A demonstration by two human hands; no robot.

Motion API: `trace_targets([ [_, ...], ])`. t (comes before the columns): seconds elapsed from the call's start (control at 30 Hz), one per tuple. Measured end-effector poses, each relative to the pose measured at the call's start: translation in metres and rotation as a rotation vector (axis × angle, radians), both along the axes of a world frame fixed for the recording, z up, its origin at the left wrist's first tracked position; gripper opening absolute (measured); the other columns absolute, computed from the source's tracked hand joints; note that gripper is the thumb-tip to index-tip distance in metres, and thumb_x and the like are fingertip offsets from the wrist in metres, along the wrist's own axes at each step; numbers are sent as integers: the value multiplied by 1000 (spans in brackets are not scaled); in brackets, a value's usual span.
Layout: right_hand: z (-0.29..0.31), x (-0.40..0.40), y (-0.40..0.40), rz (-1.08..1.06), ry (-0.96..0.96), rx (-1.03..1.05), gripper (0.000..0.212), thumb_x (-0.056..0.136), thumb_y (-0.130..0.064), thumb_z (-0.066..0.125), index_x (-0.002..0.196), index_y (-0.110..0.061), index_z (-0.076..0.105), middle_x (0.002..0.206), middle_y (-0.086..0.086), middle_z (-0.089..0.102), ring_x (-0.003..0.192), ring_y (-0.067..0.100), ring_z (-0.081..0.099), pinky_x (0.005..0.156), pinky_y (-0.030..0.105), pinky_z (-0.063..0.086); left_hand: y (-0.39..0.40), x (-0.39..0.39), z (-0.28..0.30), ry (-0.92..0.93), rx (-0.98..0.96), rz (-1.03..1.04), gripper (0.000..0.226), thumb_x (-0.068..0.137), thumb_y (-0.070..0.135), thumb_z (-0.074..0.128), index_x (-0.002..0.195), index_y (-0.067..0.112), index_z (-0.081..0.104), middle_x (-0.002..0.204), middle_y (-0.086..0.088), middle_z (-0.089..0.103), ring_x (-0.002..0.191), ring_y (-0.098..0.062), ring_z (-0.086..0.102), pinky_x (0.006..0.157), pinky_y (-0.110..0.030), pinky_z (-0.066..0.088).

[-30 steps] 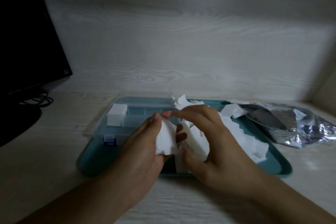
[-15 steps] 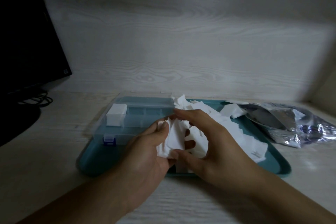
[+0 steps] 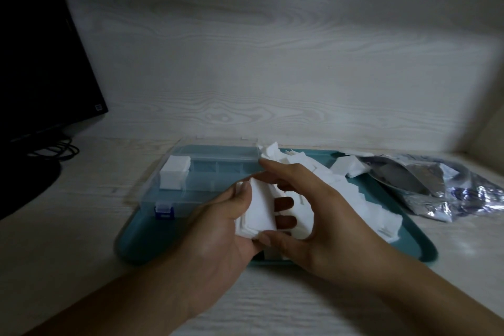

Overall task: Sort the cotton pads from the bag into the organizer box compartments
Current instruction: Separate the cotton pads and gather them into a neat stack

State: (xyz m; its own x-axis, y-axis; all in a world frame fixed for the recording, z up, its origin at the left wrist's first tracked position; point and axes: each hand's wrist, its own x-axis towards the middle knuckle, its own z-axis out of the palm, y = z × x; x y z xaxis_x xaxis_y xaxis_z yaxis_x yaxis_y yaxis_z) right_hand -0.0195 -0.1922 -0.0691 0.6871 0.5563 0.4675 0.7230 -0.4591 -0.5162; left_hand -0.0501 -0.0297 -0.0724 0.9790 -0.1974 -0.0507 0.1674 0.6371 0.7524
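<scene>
A small stack of white square cotton pads [image 3: 257,211] sits between both hands above the teal tray [image 3: 403,232]. My left hand [image 3: 218,229] grips the stack from the left, thumb on top and fingers curled behind it. My right hand [image 3: 308,215] pinches the same stack, forefinger over its top edge and thumb under its lower corner. The clear organizer box [image 3: 207,174] with a blue latch lies on the tray's left half; a stack of pads [image 3: 174,174] fills its far left compartment. Loose pads [image 3: 354,199] are heaped on the tray's right half. The silver bag [image 3: 436,183] lies right of the tray.
A dark monitor [image 3: 41,63] with its stand and cables [image 3: 54,148] occupies the left side of the pale wooden desk [image 3: 68,226]. A wood-grain wall [image 3: 272,76] rises close behind the tray.
Both hands have squared the loose pads into a tighter stack and drawn it slightly nearer. My right thumb has come under the stack's lower corner.
</scene>
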Motion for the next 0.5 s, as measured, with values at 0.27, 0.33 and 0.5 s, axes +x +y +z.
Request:
trace_targets([
  [0.27,-2,-2,2,-8,30,-5,91,75,-31,83,149,-33,31,135,-29,47,124,-15,39,97,-1,27,0,-1,-1,-52,44,-25,43,96,26,43,136,20,56,120,-22,67,98,-37,68,67,-40,59],
  [0.33,-2,-2,2,-11,30,4,90,75,-29,83,149,-32,31,134,-27,49,122,-15,41,96,-1,28,-1,-1,-1,-42,16,-23,43,97,29,42,136,19,57,121,-20,68,104,-36,68,69,-40,60],
  [0.5,-3,-1,2,-3,39,13,93,74,-36,83,149,-35,28,134,-25,49,125,-10,42,100,3,28,-1,0,-2,-14,29,1,42,93,33,45,118,11,70,106,-23,72,88,-34,71,64,-40,60],
])
